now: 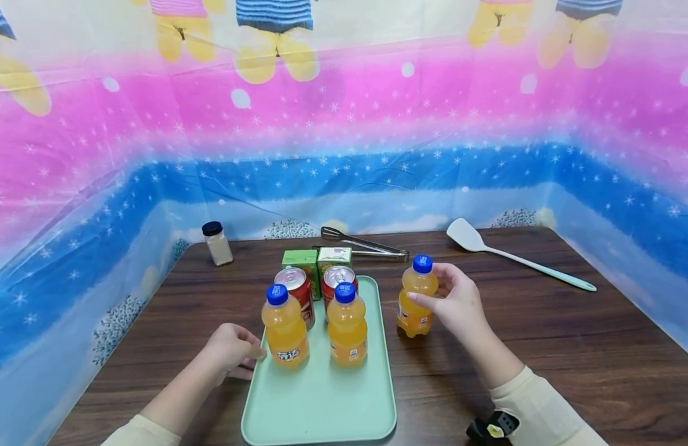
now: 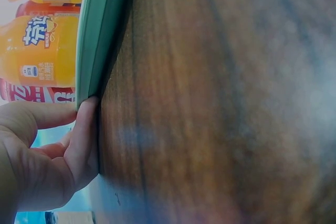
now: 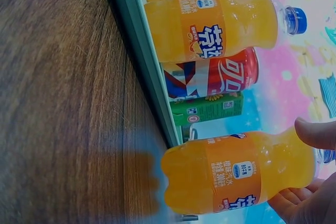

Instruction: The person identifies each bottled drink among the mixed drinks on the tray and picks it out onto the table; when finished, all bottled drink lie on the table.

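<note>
In the head view my right hand (image 1: 462,302) grips an orange soda bottle (image 1: 416,317) with a blue cap, just right of the green tray (image 1: 321,412). The right wrist view shows thumb and fingers around the upper part of that bottle (image 3: 210,174), its base seemingly a little above the table. My left hand (image 1: 232,350) pinches the tray's left rim (image 2: 90,51) between thumb and fingers. Two more orange soda bottles, a left one (image 1: 288,331) and a right one (image 1: 348,328), stand upright on the tray. Behind them are two red cans (image 1: 303,291), partly hidden.
Two green drink boxes (image 1: 300,261) stand behind the cans. Tongs (image 1: 371,244) lie farther back. A white spatula (image 1: 511,253) with a pale green handle lies at the back right. A black-lidded jar (image 1: 218,244) stands at the back left, before the patterned cloth (image 1: 349,167).
</note>
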Motion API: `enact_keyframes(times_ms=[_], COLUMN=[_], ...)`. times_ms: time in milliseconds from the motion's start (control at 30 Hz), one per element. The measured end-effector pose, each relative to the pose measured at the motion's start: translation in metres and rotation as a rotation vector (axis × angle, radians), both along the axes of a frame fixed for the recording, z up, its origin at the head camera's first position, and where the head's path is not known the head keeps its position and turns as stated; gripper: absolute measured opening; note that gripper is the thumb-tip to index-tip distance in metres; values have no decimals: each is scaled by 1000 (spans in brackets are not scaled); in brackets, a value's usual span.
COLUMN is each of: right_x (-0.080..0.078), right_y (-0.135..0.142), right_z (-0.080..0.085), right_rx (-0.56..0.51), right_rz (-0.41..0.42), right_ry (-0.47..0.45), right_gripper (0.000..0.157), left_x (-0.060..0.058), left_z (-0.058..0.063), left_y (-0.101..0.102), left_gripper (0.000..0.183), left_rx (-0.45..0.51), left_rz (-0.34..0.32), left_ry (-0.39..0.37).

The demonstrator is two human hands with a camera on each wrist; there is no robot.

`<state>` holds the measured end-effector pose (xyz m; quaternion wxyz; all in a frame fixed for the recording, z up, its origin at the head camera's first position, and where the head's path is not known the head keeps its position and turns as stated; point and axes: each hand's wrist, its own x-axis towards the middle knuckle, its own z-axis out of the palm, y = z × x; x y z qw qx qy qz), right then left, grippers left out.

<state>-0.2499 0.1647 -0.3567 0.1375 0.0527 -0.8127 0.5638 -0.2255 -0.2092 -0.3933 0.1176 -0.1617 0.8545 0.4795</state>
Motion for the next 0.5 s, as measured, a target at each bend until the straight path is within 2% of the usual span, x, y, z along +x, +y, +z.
enact_keyframes(times_ms=[500], right_x=[-2], right_y=[0], right_z=[-4], right_rx=[-12], right_rz=[4], right_ry=[-14], right_gripper=[56], left_x=[3], left_z=[1], left_y=[1], left_gripper=[19], left_rx=[-1], left_rz=[-5], left_ry=[15])
